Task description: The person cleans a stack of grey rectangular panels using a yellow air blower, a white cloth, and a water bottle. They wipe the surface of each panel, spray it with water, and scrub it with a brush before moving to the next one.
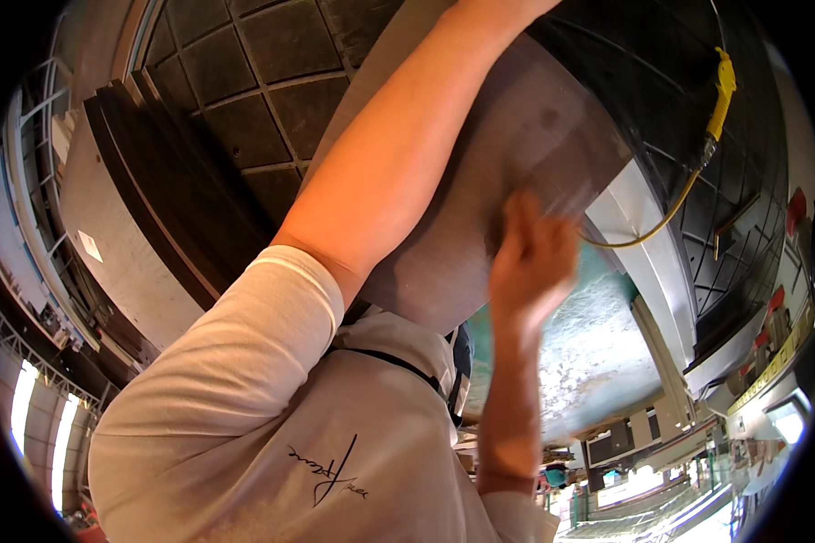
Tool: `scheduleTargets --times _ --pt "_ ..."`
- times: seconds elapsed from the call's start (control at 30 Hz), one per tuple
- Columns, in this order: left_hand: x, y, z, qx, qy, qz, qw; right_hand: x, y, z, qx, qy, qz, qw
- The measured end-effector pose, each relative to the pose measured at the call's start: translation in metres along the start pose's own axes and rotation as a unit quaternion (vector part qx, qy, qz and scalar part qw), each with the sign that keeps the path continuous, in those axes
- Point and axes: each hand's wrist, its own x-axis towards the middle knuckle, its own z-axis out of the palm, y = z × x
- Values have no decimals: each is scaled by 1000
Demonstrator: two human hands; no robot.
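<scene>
Dark cursive lettering (330,471), on pale shirt (281,394)

Your left arm (385,167) stretches diagonally way up till the top edge crops most of your left hand (521,6), while your blurry right hand (534,262) looks kinda curled, right forearm (513,407) near vertical.

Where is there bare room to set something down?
Black grooved squares show bare between the dark strips at left and the brown sheet. The sheet itself is bare between the left forearm and right hand. The right is more crowded: yellow air gun and hose.
</scene>
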Motion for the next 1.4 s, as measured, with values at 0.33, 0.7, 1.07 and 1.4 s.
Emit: scheduleTargets --times 0.33,0.7,1.07,1.4 --pt "-3 8 2 -49 -32 -67 996 -41 5 -8 7 -10 56 998" --pt "-3 11 5 -59 -36 -87 994 12 37 -12 -28 104 49 993" --pt "-10 10 8 -46 -50 -71 995 77 42 -11 -20 153 144 977" --pt "-6 16 0 -21 -47 -66 997 89 28 -12 6 105 86 991"
